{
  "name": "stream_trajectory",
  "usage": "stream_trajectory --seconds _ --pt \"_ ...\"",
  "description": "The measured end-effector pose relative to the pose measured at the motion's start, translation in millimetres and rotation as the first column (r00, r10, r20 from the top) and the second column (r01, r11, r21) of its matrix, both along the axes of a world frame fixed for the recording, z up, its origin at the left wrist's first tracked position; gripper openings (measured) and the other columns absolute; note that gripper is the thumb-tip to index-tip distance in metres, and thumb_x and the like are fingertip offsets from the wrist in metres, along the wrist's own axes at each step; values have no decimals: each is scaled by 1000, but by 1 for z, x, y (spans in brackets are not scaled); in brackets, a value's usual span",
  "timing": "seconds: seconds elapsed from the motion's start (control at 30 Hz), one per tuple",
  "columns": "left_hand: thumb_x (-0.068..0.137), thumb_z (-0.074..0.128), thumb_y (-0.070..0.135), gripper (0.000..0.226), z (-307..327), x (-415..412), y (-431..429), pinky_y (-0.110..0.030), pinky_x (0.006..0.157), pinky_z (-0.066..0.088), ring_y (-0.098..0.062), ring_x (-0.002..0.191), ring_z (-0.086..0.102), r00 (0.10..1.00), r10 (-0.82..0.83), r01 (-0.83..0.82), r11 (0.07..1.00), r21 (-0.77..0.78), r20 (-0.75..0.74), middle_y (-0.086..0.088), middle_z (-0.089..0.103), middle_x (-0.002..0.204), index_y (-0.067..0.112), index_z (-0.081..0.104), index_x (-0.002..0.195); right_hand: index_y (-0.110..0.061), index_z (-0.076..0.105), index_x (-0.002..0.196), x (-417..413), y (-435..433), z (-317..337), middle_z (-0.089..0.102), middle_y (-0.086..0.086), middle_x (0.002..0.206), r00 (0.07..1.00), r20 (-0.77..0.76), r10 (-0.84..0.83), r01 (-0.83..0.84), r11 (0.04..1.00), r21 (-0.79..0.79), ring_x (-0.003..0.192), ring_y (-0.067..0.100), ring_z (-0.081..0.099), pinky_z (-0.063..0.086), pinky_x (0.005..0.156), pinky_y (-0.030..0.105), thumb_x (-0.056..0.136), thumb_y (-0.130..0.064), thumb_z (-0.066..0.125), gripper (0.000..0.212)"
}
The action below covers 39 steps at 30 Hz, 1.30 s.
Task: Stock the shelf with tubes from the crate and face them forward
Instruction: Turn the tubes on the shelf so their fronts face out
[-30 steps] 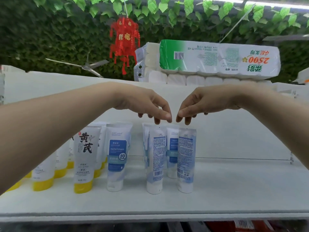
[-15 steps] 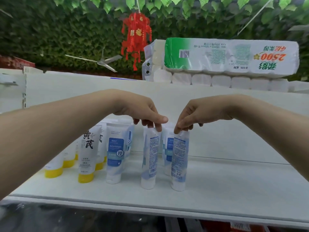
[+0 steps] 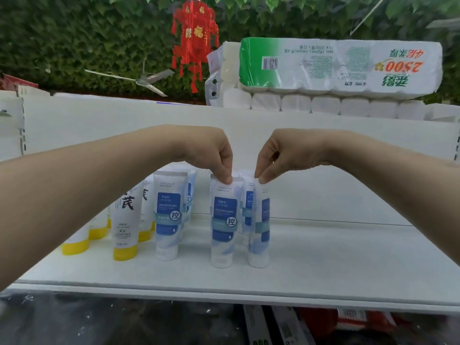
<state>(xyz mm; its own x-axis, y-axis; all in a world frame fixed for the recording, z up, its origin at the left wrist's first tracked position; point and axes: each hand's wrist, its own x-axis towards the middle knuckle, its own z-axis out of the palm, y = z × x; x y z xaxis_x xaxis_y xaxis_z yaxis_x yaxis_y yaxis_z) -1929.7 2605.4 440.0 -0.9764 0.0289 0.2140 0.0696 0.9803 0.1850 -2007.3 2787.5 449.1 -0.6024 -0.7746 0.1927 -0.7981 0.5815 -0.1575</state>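
Both hands' grips pinched on tube tops: left hand (image 3: pixel 211 155) on front-facing tube (image 3: pixel 223 222), right hand (image 3: pixel 276 155) on edge-on tube (image 3: pixel 260 225).

A white circle with the character 控 is printed on the blue label of the blue-and-white tube (image 3: pixel 223 221) at the front, and the same mark is seen on the neighbouring tube (image 3: pixel 168 215) to its left. Large black characters, of which 芪 can be read, are carried by the yellow-capped tube (image 3: pixel 126 217). On the toilet-paper pack (image 3: pixel 341 67), seen upside down, "2500" is printed in red beside a barcode. Gold characters on the red lantern (image 3: pixel 195 36) are too blurred to read.
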Motion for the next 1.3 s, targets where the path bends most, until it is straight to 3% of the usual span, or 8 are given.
stream_trajectory --seconds 0.13,0.43,0.67,0.9,1.3 --pt "85 72 26 15 -2 -2 -1 -27 73 42 -17 85 63 1000 29 -30 999 -17 -8 4 70 81 16 68 76 -23 78 80 -3 -6 -3 74 -11 78 1000 -27 -13 12 999 -40 71 3 59 44 67 19 78 -29 81 7" --pt "85 72 27 16 1 -3 -3 -27 71 44 -16 83 62 999 31 -30 999 -41 10 3 70 82 14 68 76 -21 78 81 -5 -7 -1 76 -12 83 999 30 -25 26 1000 -11 79 3 64 48 77 23 79 -28 80 7" --pt "84 74 26 17 2 -5 -4 -28 73 44 -15 81 61 1000 11 -10 999 -54 14 6 69 77 16 67 72 -18 78 81 -7 -7 0 76 -10 81 998 -44 -50 51 999 15 82 9 66 51 80 28 79 -27 81 9" --pt "82 76 28 18 2 -8 -9 -29 75 46 -14 81 61 1000 16 -16 999 -48 4 8 69 76 17 69 71 -16 79 83 -6 -9 2 75 -10 79 997 -20 -79 79 997 21 76 6 63 44 66 20 79 -26 80 11" --pt "83 74 26 15 3 -9 -16 -31 81 49 -12 81 63 1000 15 -14 999 -30 24 8 70 77 16 70 73 -16 79 82 -8 -15 4 76 -9 82 995 -14 -95 96 995 41 89 10 67 47 74 23 79 -26 80 10"
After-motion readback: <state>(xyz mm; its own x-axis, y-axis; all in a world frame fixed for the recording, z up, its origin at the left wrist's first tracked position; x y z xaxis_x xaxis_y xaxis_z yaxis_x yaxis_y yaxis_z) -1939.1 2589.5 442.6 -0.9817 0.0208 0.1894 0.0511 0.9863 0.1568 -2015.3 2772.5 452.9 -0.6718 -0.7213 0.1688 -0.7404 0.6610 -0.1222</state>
